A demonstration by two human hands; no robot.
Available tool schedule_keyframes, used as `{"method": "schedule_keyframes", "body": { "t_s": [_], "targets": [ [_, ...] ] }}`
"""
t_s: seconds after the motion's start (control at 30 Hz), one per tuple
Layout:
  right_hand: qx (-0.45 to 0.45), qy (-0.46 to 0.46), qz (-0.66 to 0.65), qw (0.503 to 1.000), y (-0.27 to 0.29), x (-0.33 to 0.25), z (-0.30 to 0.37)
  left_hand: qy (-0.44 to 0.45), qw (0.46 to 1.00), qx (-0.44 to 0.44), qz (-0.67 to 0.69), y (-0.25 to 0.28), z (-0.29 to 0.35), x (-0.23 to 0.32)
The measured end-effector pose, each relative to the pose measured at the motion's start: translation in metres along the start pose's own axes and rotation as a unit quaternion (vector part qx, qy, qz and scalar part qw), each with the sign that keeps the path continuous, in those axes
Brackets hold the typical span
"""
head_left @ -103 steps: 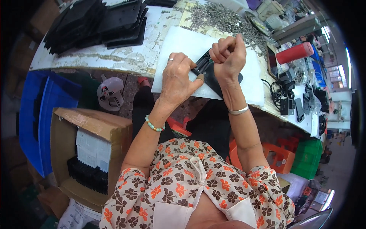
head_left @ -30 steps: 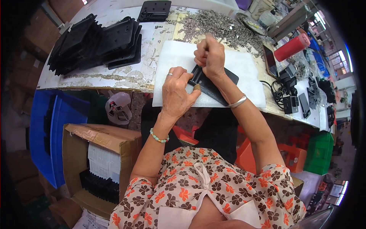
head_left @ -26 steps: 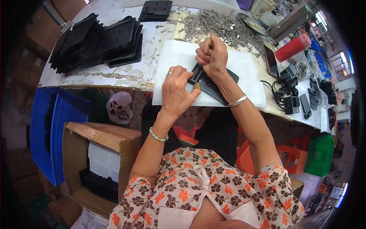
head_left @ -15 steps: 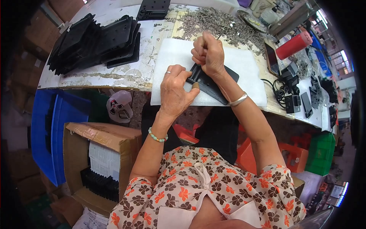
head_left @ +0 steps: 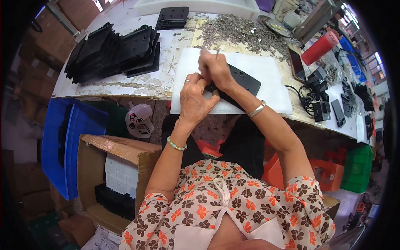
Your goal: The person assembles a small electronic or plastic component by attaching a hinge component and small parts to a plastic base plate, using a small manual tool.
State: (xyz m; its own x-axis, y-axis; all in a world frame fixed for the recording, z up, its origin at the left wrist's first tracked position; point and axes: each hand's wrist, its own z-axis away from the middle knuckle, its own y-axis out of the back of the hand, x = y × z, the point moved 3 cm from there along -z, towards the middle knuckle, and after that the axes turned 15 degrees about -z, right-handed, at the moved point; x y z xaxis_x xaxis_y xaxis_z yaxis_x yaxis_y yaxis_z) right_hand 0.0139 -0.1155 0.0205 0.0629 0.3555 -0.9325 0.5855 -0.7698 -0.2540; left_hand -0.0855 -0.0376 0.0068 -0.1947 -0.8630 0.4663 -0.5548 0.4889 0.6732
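A black plastic panel (head_left: 246, 81) lies on a white foam sheet (head_left: 271, 71) at the front of the table. My left hand (head_left: 194, 99) grips the panel's left end, with the thumb along its near edge and the fingertips at the far side. A tan cover sits on that thumb. Over the same end, my right hand (head_left: 216, 71) is closed around a slim, rod-like tool (head_left: 217, 51), its tip rising above the fist. The tool's lower part is hidden by the hand, and the fingers are slightly blurred.
Stacked black panels (head_left: 112, 52) stand on the left, another panel (head_left: 173, 18) farther back. Small metal pieces (head_left: 241, 31) lie heaped beyond the foam. To the right are a phone (head_left: 296, 64), a red bottle (head_left: 320, 48) and a black cable (head_left: 306, 100). Below sit a cardboard box (head_left: 146, 166) and blue bin (head_left: 75, 146).
My right hand has shifted left and tilted over toward my left hand, uncovering more of the panel's right part. My left hand keeps its hold. The whole view has moved slightly.
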Motion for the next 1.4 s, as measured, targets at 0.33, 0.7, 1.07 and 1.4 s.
{"method": "schedule_keyframes", "body": {
  "t_s": [0.33, 0.7, 1.07, 1.4],
  "targets": [
    [0.14, 0.022, -0.293, 0.946, 0.031, -0.026, -0.002, -0.008, 1.0, 0.025, -0.013, 0.001, 0.001, 0.003],
    [0.115, 0.007, -0.191, 0.975, 0.032, -0.049, -0.011, -0.018, 0.999, 0.024, -0.009, 0.001, 0.0, 0.001],
    [0.088, 0.022, -0.141, 0.986, 0.073, -0.034, -0.02, -0.024, 0.998, 0.0, -0.064, -0.008, -0.008, 0.018],
    [0.079, 0.076, -0.075, 0.991, 0.064, -0.025, -0.013, -0.019, 0.997, 0.018, -0.077, -0.015, -0.007, 0.012]
  ]
}}
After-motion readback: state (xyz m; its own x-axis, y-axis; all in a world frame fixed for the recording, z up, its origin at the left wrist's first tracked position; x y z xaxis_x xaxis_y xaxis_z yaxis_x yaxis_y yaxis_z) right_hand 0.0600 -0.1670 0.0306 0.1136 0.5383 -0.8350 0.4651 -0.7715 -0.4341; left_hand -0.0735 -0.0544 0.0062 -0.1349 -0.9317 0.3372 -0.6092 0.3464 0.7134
